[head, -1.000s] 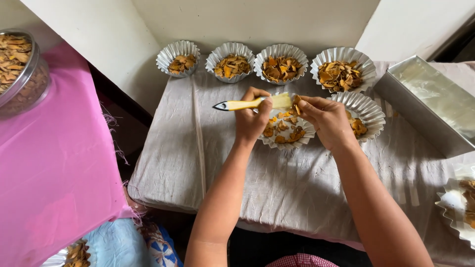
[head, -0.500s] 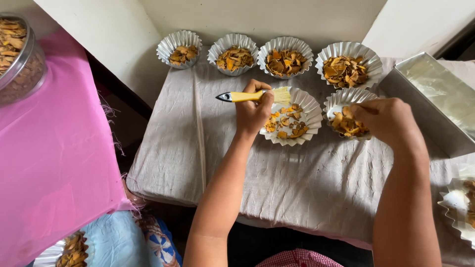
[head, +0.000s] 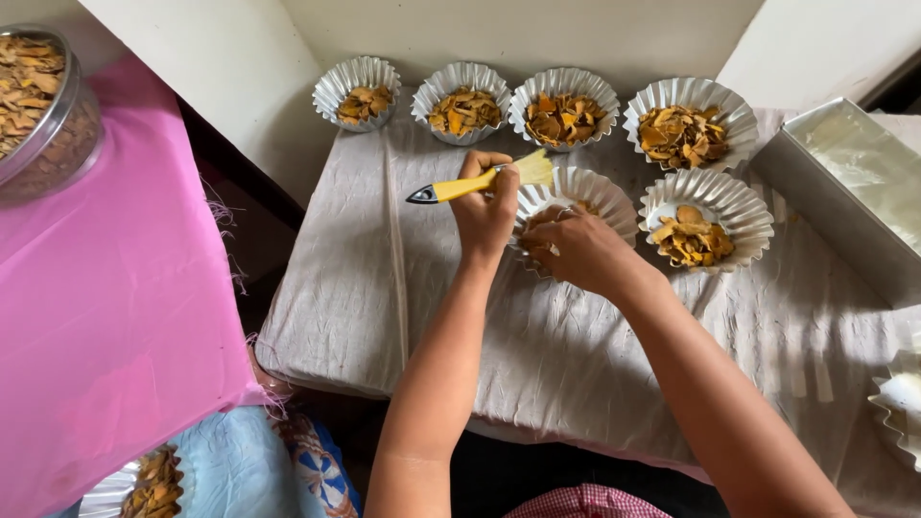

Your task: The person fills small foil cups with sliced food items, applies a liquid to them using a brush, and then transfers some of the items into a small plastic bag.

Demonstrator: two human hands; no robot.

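The left hand (head: 486, 206) has its grip closed around a yellow-handled brush (head: 480, 182), bristles lying over the far rim of a fluted foil cup (head: 597, 190) at the middle of the cloth-covered surface (head: 403, 288), while the right hand (head: 576, 251) rests over the cup's near side with fingers curled into it, though whether they pinch anything I cannot tell. The cup is thin and light, so a push from either hand could tip or crumple it. It could also slide into the filled cup (head: 705, 216) just to its right and spill the orange chips.
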